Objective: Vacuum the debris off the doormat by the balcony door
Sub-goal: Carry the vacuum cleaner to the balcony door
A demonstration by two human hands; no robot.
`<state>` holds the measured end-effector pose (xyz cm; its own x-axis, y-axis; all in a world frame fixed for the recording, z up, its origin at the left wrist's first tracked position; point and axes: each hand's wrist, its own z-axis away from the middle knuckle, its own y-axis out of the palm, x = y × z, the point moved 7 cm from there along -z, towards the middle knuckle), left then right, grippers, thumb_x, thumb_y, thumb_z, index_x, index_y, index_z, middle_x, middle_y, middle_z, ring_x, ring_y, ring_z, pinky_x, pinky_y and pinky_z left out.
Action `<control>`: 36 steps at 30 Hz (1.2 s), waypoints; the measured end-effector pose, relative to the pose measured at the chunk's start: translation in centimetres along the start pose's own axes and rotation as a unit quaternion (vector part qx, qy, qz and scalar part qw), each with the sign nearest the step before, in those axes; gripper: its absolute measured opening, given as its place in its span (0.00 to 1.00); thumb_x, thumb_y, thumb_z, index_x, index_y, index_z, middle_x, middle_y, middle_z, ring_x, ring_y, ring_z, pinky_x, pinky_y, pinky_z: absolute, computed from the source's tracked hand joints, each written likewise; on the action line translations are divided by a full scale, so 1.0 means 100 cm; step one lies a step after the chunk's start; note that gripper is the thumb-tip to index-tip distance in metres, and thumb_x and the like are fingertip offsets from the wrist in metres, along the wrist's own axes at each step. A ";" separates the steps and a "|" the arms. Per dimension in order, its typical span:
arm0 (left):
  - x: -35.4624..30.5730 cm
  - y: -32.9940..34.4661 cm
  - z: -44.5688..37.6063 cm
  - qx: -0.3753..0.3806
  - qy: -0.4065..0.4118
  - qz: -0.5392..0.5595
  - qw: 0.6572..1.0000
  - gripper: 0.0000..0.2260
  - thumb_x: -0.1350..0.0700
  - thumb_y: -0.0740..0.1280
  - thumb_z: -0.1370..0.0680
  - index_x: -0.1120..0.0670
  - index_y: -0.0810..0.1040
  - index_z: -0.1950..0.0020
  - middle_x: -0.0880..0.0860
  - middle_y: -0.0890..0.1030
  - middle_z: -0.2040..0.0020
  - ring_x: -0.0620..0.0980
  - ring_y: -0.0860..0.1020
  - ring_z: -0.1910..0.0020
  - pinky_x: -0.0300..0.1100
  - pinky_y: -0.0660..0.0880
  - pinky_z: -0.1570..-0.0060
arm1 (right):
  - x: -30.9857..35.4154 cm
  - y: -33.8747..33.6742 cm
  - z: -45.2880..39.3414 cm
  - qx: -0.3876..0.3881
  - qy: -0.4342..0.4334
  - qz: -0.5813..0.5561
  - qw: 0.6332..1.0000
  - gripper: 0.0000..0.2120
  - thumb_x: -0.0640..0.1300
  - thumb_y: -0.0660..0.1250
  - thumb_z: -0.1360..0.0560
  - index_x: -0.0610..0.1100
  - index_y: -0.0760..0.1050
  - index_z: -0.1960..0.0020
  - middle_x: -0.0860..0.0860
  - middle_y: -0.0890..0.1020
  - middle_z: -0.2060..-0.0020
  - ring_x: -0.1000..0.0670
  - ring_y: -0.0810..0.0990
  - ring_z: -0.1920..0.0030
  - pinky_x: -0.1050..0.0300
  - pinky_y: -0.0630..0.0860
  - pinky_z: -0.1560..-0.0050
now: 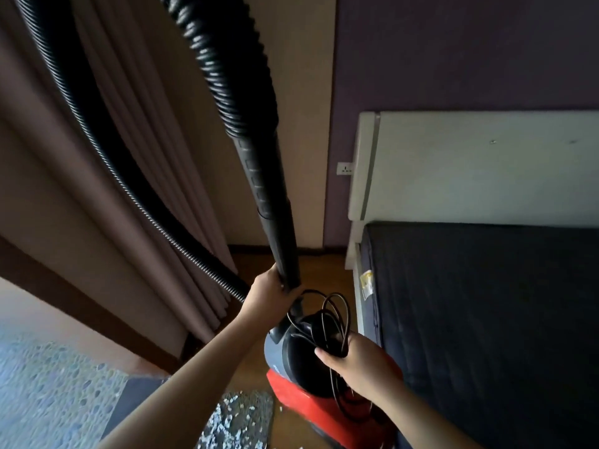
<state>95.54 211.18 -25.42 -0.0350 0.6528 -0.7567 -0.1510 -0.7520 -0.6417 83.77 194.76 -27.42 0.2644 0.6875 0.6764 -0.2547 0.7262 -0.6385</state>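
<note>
Nothing has been cleaned yet, as far as I can judge: the doormat (240, 419) at the bottom centre of the frame is thick with pale flecks of debris (249, 406), and a few bits lie on the wooden floor (259, 367) just beside its right edge. This looks like setting up. The left hand (269, 291), in the middle of the frame, has its fingers wrapped round the lower end of the black wand (272, 205), which points steeply upward toward the top of the frame, away from the mat, with the ribbed hose (227, 69) running on from its upper end and looping down the left side in front of the curtain (136, 157). The right hand (359, 361), lower right of centre, is clenched on a bundle of coiled black power cord (330, 315) just above the vacuum cleaner (311, 377), a grey and black body on a red base that stands on the floor close to the mat's right side. What is left, I would say, is nearly everything: freeing the cord, plugging it in, perhaps at the wall socket (345, 168) beside the white headboard (470, 163), bringing the wand down and passing it over the mat. I cannot see a floor nozzle here. As for writing, a small yellow and white label (367, 283) sits on the corner of the dark mattress (486, 319), but its print is too small to read, and I can make out no brand on the vacuum.
</note>
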 end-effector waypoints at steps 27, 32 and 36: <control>0.068 0.055 -0.453 0.163 0.054 0.038 0.985 0.12 0.55 0.69 0.26 0.52 0.78 0.43 0.50 0.80 0.48 0.51 0.78 0.44 0.46 0.72 0.36 | 0.013 -0.008 -0.432 0.088 0.169 -0.108 0.976 0.17 0.43 0.70 0.25 0.52 0.71 0.39 0.58 0.74 0.63 0.53 0.81 0.55 0.64 0.77 0.53; 0.111 0.100 -0.512 0.196 -0.054 -0.002 0.979 0.19 0.48 0.69 0.22 0.56 0.78 0.35 0.54 0.80 0.38 0.52 0.77 0.38 0.35 0.70 0.42 | -0.011 0.007 -0.483 0.090 0.210 -0.192 0.955 0.14 0.37 0.66 0.24 0.57 0.71 0.50 0.56 0.75 0.62 0.52 0.80 0.55 0.63 0.76 0.51; 0.137 0.137 -0.544 0.204 -0.081 -0.018 0.975 0.16 0.51 0.69 0.22 0.55 0.79 0.35 0.55 0.80 0.39 0.53 0.78 0.39 0.29 0.68 0.48 | -0.049 0.037 -0.524 0.123 0.236 -0.236 0.935 0.21 0.34 0.63 0.25 0.50 0.71 0.36 0.52 0.78 0.60 0.50 0.79 0.61 0.64 0.73 0.64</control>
<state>146.76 204.78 -51.39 -0.1735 0.7094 -0.6831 -0.5353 -0.6501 -0.5393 130.27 194.33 -52.33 0.7678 0.2579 0.5865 -0.1968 0.9661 -0.1671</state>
